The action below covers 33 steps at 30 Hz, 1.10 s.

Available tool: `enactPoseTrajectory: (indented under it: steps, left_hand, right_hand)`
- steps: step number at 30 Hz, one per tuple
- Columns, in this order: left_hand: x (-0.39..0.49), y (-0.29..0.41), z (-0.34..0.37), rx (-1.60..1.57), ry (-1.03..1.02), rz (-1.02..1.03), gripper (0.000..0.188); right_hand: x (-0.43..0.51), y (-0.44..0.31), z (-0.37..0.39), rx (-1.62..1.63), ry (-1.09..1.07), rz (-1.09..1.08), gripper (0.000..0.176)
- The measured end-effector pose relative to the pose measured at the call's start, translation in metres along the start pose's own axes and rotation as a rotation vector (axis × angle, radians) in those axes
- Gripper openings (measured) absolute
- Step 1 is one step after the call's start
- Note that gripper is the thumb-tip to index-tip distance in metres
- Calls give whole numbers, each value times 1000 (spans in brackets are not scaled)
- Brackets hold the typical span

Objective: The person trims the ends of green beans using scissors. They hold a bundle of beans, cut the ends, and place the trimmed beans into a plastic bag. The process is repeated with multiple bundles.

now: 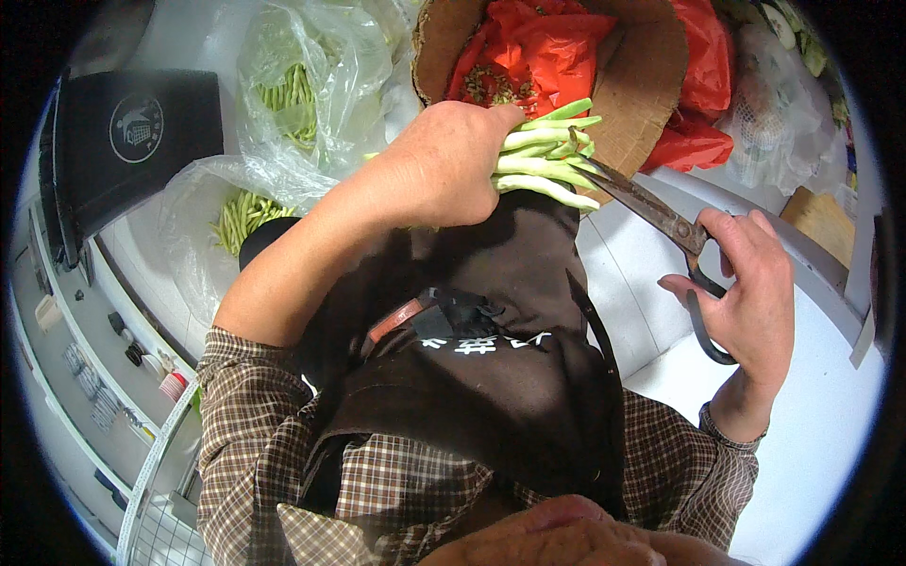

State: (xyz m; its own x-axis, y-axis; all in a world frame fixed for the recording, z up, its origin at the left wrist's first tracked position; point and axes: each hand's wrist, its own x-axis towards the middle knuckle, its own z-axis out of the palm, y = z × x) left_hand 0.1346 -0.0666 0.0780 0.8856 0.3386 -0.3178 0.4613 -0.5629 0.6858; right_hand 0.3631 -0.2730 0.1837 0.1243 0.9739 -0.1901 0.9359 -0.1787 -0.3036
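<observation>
A bunch of pale green beans [541,159] is clasped in my left hand [453,166], their ends sticking out to the right. My right hand [750,283] holds rusty metal scissors [658,212] by their dark handles. The blades are spread a little, and their tips reach the bean ends. Behind the beans stands a round cardboard container [637,92] lined with a red plastic bag [566,42]. Small bean trimmings [495,86] lie inside that bag. My wrist and fingers hide the other ends of the bunch.
Clear plastic bags hold more green beans [290,99], with another heap of beans [244,219] lower left. A black bin [141,141] stands at the left above a shelving unit [148,453]. More red plastic [701,64] and a bag of produce [764,127] lie at the upper right.
</observation>
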Motion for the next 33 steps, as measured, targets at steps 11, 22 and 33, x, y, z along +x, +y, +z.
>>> enactPoseTrajectory:
  steps: [11, 22, 33]
  left_hand:
    - [7, -13, -4, -119, -70, 34, 48]
    - [10, -11, -7, -109, -138, 14, 53]
    - [13, -10, -8, -83, -150, 62, 49]
  right_hand:
    - [1, 3, 12, 37, 2, 79, 53]
    - [12, 20, 27, 148, 6, -15, 57]
    - [17, 24, 27, 106, -5, -8, 59]
